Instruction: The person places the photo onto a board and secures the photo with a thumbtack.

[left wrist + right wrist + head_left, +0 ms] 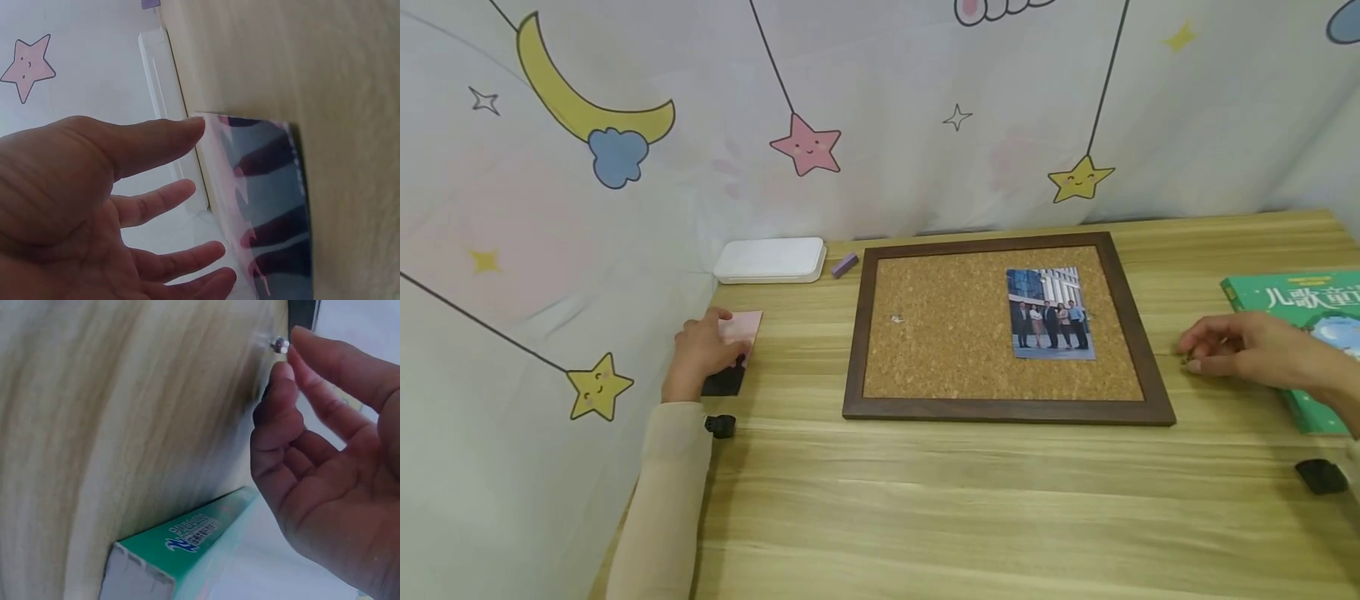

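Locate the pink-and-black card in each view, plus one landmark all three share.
Head: pink-and-black card left of centre, partly covered by the left hand.
Left wrist: right of centre, running to the bottom edge, dark side rightward, by the fingertips.
Right wrist: not in it.
Shared landmark: wood-grain tabletop, along the right in left wrist, along the left in right wrist.

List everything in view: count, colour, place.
Curtain: one, pale, background
Table: one, tan, foreground
Corkboard: one, brown, centre
Group photo: one, mostly blue, corkboard's right half
Tiny object: one, whitish, corkboard's left
Case: one, white, back left
Block: one, purple, beside case
Card: one, pink-and-black, table's left
Book: one, green, table's right
Shiny piece: one, silvery, right of corkboard
Wrist devices: two, black, at wrists
Sleeve: one, cream, left forearm
Left hand: one, at card
Right hand: one, at shiny piece
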A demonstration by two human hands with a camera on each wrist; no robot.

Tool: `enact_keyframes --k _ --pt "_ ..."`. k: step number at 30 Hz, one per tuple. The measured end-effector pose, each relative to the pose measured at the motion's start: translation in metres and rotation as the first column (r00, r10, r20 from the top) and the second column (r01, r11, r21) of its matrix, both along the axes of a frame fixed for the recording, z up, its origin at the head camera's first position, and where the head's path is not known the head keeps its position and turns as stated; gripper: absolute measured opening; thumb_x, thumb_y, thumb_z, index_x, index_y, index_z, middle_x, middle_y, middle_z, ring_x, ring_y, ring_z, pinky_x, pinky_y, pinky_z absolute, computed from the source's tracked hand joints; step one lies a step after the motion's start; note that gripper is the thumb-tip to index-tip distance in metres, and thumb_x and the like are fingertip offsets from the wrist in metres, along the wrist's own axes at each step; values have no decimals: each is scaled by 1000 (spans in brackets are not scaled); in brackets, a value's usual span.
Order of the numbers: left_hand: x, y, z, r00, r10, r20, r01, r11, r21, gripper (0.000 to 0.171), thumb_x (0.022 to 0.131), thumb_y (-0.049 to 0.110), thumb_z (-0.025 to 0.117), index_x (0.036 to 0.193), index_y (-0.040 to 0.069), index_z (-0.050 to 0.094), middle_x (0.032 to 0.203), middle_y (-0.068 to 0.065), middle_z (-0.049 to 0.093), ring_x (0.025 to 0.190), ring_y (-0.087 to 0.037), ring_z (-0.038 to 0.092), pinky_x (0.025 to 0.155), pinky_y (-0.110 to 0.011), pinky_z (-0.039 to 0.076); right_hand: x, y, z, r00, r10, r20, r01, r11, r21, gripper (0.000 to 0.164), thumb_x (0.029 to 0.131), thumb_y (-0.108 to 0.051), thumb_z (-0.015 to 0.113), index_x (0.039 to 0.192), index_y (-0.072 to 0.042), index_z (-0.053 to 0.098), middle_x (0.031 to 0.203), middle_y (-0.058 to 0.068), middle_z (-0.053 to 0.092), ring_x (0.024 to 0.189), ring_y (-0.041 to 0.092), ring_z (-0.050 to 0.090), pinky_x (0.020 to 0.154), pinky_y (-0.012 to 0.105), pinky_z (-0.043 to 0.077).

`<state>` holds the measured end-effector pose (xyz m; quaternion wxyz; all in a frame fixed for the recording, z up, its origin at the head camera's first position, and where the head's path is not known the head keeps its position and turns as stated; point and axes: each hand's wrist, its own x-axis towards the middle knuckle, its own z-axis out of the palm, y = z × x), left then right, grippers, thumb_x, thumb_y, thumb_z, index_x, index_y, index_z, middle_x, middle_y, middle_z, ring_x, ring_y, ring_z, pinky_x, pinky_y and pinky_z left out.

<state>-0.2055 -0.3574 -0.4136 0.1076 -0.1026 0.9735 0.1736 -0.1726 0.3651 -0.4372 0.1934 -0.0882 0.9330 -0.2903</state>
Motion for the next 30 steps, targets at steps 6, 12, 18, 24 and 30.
enact_keyframes --k 6,12,18,24,30 --pt "1 1 2 996 36 85 -35 999 -7 75 101 34 67 156 -4 33 148 -50 37 135 -65 36 110 -70 37 0 0 -2 999 19 -39 -18 1000 12 19 101 -6 72 119 -1 72 103 0 74 76 3 58 67 26 49" --pt "3 4 4 994 61 93 -58 998 -37 82 99 36 69 157 -6 29 146 -52 39 134 -66 36 111 -71 34 -1 -2 -3 997 26 -74 -24 999 31 12 101 -6 73 112 -5 76 104 3 75 73 5 55 65 27 47" --pt "2 1 1 998 59 28 -56 995 -86 84 97 35 71 156 -9 31 145 -48 46 133 -64 42 112 -70 30 -3 -2 -6 998 14 -68 -11 999 51 9 99 -8 74 108 -8 77 98 -2 74 73 4 57 65 26 47" --pt "1 -3 0 995 93 -44 -95 994 -49 68 98 21 66 154 -6 38 149 -44 50 131 -63 49 114 -68 38 -2 0 -8 998 12 -63 -9 999 51 11 100 -9 73 110 -4 76 101 4 75 74 2 58 66 26 48" --pt "4 -11 -1 988 125 -95 -116 989 94 65 100 12 59 159 0 38 128 -36 62 108 -47 59 96 -60 50 -3 -2 -4 998 -11 -62 15 998 61 12 104 -13 70 110 -4 75 104 7 77 77 1 57 67 25 47"
